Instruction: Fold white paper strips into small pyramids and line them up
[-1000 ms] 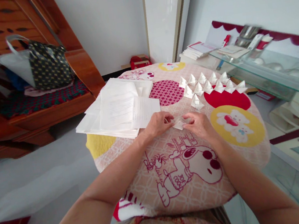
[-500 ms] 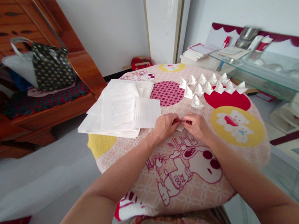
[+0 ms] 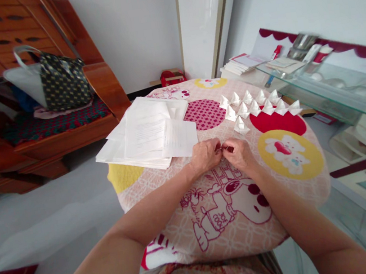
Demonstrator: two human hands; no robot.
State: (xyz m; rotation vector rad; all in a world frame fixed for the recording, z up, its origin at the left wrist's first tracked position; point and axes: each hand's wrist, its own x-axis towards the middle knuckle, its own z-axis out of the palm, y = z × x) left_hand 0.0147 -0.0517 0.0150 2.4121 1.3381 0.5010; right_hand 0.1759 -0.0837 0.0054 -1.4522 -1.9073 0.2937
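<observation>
On the near side of the worktop [image 3: 178,228], the cloth shows a printed white dog [image 3: 215,218]. Just beyond it are the two hands, the left hand [image 3: 208,155] and the right hand [image 3: 239,152], together with fingertips almost meeting. Their fingers are curled and pinch a small paper, which is hidden behind them, so its shape I cannot tell. To the left, near the left hand, lies a stack of white sheets [image 3: 145,135], not evenly aligned. To the right is a yellow circle [image 3: 311,155] with two bears. Farther on the right stand pointed paper shapes [image 3: 254,106], in two rows, with one nearer piece [image 3: 241,126] apart. Beyond the worktop, a dotted bag [image 3: 63,83] sits on a wooden bench [image 3: 102,84] at left.
</observation>
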